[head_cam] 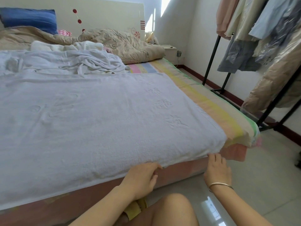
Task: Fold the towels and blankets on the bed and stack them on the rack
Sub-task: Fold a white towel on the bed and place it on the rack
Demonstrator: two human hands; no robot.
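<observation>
Nearest the camera is a bare knee [171, 209], bent low so both arms can reach forward to the large white terry towel [97, 119]. That towel lies spread flat and smooth on the bed [187, 170], probably so its edges can be matched for a clean fold. Its near hem hangs just over the mattress edge, where it is easy to take hold of.

The left hand [143, 175] sits at the towel's near hem, fingers curled and thumb tucked under, pinching the cloth. The right hand [217, 168] is at the towel's near right corner with its fingers [213, 156] stretched out and the tips touching the hem; no grip shows there yet. With 2 hands on 1 edge, the first fold looks about to begin, likely by carrying this hem toward the far side.

Beyond the towel's far edge is a crumpled heap of white towels [84, 62], not yet folded. Right of the towel, across a strip of floor, stands the black metal clothes rack [213, 57], where the stack belongs.
</observation>
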